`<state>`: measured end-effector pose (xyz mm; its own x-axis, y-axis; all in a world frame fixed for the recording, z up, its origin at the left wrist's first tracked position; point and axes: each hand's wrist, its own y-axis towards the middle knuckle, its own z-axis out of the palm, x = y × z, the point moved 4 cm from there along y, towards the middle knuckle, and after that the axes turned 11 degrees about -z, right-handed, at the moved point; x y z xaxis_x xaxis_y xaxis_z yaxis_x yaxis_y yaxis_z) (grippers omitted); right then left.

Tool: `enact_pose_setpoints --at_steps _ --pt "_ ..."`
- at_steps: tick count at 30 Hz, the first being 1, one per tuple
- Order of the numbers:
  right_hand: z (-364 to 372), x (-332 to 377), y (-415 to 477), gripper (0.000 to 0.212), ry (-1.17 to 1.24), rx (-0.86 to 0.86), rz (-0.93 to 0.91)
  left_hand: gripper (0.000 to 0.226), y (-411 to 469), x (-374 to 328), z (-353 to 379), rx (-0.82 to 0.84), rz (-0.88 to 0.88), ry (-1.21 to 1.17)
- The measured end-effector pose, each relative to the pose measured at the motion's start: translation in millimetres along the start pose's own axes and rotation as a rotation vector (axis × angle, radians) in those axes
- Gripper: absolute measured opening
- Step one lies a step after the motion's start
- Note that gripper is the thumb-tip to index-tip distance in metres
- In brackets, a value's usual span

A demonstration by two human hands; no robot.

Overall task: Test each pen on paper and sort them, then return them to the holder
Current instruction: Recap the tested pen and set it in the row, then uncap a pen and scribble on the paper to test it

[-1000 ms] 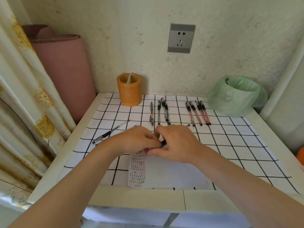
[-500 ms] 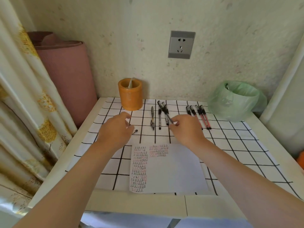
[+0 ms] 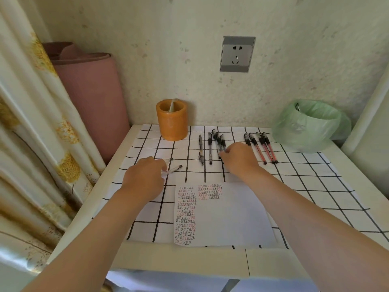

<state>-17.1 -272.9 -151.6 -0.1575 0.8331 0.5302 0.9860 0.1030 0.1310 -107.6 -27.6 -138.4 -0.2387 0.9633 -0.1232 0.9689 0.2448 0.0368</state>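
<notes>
A person's left hand [image 3: 145,178] lies knuckles-up on the checked surface [image 3: 315,197]. Its fingers curl over a clear pen [image 3: 175,168] whose end pokes out just to their right; whether they grip it cannot be told. The right hand [image 3: 239,160] has its fingers bunched, pinching the near end of a black pen [image 3: 216,142] in a row of dark pens [image 3: 210,146]. Four red pens [image 3: 263,144] lie just right of those fingers. The orange holder [image 3: 172,121] stands beyond the left fingers. The scribbled test paper [image 3: 231,218] lies nearer, between the two forearms.
</notes>
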Motion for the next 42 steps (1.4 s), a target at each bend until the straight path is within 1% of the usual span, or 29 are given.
enact_pose_setpoints --at_steps 3,5,8,10,12,15,17,18,20,22,25,28,31,34,36,38,40,42 --pt "-2 4 -3 0.025 -0.051 0.044 -0.017 0.025 0 3 -3 -0.031 -0.041 0.080" --pt "-6 9 -6 0.026 -0.102 0.038 -0.048 0.021 1 3 -3 -0.024 -0.049 0.127" --pt "-6 28 -14 0.032 -0.131 0.033 -0.168 0.021 0 1 0 -0.010 -0.039 0.142" --pt "-1 44 -23 0.033 -0.120 0.035 -0.299 0.021 0 -1 1 -0.005 -0.027 0.128" --pt "7 62 -35 0.034 -0.119 0.050 -0.487 0.023 0 -1 1 0.009 -0.011 0.084" --pt "22 84 -52 0.037 -0.175 0.096 -0.772 0.023 -3 -5 -3 0.026 0.074 -0.084" --pt "27 92 -59 0.035 -0.213 0.076 -0.877 0.019 -9 -12 -9 0.015 0.173 -0.203" --pt "27 95 -61 0.031 -0.218 0.057 -0.901 0.018 -12 -15 -13 0.002 0.213 -0.249" --pt "22 98 -62 0.024 -0.178 0.055 -0.898 0.016 -13 -17 -17 -0.020 0.244 -0.327" --pt "16 93 -62 0.024 -0.128 0.084 -0.862 0.014 -12 -15 -20 -0.021 0.229 -0.367" --pt "6 78 -61 0.025 -0.152 0.049 -0.820 0.020 -8 -10 -18 0.029 0.166 -0.371" --pt "-3 63 -59 0.021 -0.137 0.032 -0.758 0.017 -6 -11 -16 0.063 0.127 -0.357" --pt "-11 54 -59 0.023 -0.117 0.062 -0.696 0.015 -6 -21 -17 0.069 0.146 -0.370" --pt "-14 51 -63 0.031 -0.056 0.153 -0.637 0.010 -9 -36 -18 0.079 0.188 -0.382" --pt "-15 53 -68 0.030 -0.050 0.188 -0.651 0.007 -11 -45 -16 0.102 0.218 -0.405" --pt "-17 53 -69 0.022 -0.119 0.166 -0.702 0.005 -12 -51 -15 0.131 0.235 -0.461" --pt "-19 52 -68 0.023 -0.184 0.165 -0.741 0.006 -13 -55 -15 0.166 0.247 -0.521" --pt "-19 47 -67 0.024 -0.166 0.186 -0.747 0.003 -15 -59 -16 0.220 0.259 -0.584"
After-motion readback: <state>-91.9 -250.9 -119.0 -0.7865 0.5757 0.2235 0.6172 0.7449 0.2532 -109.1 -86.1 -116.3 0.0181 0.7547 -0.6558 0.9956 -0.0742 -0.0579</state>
